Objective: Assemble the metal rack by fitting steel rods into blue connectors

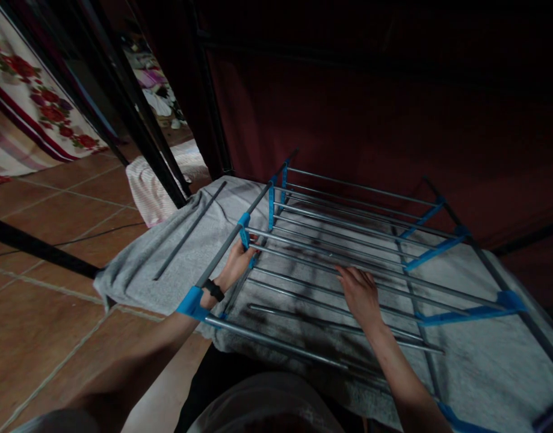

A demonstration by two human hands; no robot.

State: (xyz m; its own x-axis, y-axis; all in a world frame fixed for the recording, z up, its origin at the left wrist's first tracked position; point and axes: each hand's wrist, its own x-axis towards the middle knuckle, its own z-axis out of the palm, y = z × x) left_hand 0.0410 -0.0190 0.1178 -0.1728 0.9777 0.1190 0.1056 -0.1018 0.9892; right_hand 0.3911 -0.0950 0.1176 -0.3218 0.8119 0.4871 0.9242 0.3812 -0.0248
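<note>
A metal shoe rack (330, 242) with blue plastic joints lies on a grey cloth in front of me. My left hand (235, 264), with a dark band at its wrist, reaches in past the side tube. Its fingers close around a blue bracket (244, 235) where a crossbar ends. My right hand (360, 293) is over the middle of the rack, fingertips bent onto a metal rod (298, 263). The thumb of that hand is mostly hidden. A loose metal tube (303, 319) lies on the cloth beneath the near bars.
Another thin tube (190, 230) lies on the grey cloth (141, 258) at left. Dark upright posts (136, 114) stand at the left, with a dark red panel (348, 120) behind the rack. A floral curtain (46, 102) hangs over the tiled floor (55, 325).
</note>
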